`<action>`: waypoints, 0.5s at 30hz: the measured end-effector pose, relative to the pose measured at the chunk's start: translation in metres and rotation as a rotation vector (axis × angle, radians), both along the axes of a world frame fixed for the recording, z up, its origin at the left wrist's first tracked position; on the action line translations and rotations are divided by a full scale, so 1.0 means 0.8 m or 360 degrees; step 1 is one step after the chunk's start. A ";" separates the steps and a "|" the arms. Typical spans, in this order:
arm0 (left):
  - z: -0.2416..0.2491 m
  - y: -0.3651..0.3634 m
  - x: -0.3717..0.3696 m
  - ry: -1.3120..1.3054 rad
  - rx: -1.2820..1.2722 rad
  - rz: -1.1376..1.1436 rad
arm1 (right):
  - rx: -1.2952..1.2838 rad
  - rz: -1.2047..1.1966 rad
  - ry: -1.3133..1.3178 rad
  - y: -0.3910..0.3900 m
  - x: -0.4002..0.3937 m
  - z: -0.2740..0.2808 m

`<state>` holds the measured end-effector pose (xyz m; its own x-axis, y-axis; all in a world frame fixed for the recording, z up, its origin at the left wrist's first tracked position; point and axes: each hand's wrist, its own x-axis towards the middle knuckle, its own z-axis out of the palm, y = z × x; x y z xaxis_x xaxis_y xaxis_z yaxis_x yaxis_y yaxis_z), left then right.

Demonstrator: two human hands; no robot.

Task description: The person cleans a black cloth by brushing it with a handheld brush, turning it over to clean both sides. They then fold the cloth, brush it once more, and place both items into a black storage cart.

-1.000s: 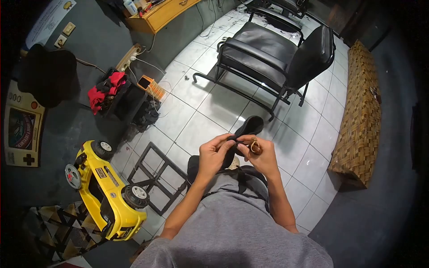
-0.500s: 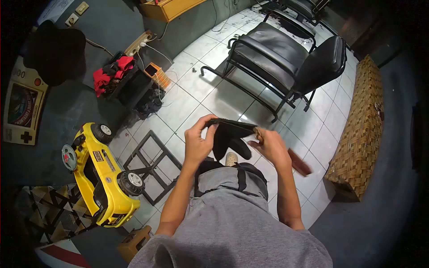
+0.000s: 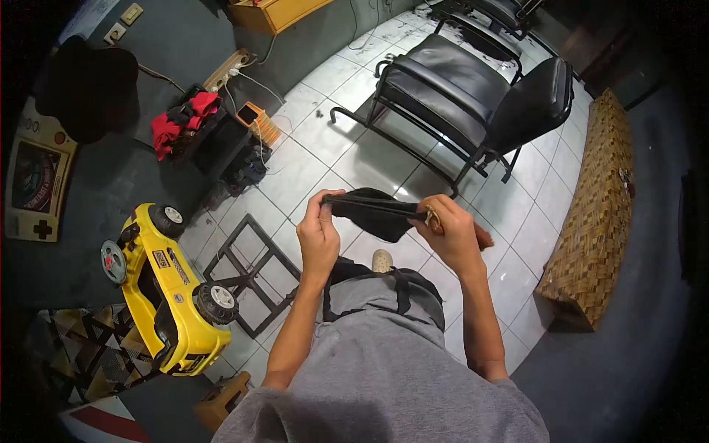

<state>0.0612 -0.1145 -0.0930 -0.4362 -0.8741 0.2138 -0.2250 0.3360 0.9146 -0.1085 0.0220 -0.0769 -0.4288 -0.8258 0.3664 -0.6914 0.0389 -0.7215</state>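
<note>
A black cloth piece (image 3: 380, 221) with a straight, band-like upper edge is stretched between my hands, in front of my waist. My left hand (image 3: 319, 236) pinches its left end between thumb and fingers. At the other end my right hand (image 3: 449, 232) is closed on the cloth. That same hand also has a brown object (image 3: 484, 238), whose reddish end sticks out past the fingers; its kind I cannot make out. Below the cloth, one light clog-style shoe (image 3: 382, 260) shows on the tiled floor.
A black padded chair (image 3: 458, 81) stands ahead on the white tiles. To the left are a yellow toy car (image 3: 177, 310) and a dark metal frame (image 3: 255, 277). A woven bamboo chest (image 3: 591, 221) is on the right. Red cloth (image 3: 199, 111) lies atop a dark stand near the wall.
The cloth's hanging flaps have swung up, and its band now lies straighter between my hands. The brown object has turned, with less of it showing beyond my right hand.
</note>
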 end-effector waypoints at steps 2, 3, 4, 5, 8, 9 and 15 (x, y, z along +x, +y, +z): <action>-0.001 0.002 -0.004 0.0051 -0.0050 -0.0039 | 0.0000 -0.0034 0.0009 0.005 -0.001 0.010; -0.005 0.002 -0.005 0.0109 -0.0112 -0.0068 | 0.0072 -0.0047 -0.0179 0.008 0.001 0.021; -0.007 0.002 -0.005 0.0164 -0.0172 -0.0098 | 0.0144 -0.0062 -0.0371 0.011 0.002 0.029; -0.002 0.004 -0.004 0.0161 -0.0166 -0.0106 | 0.0149 -0.0071 -0.0374 0.015 0.002 0.031; 0.027 0.015 0.017 -0.0010 -0.0147 -0.0150 | 0.0127 0.0123 -0.0333 0.034 -0.003 0.039; 0.040 0.017 0.030 -0.0123 -0.0026 -0.0312 | 0.0115 0.0302 -0.0379 0.044 -0.003 0.047; 0.092 0.018 0.104 -0.0173 0.0539 -0.1625 | 0.0513 0.1464 -0.0917 0.102 -0.004 0.090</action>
<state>0.1442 -0.1003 -0.0196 -0.9941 -0.0934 -0.0543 -0.0675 0.1444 0.9872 -0.1113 0.1035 -0.0051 0.3539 -0.9350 0.0239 -0.1213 -0.0712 -0.9901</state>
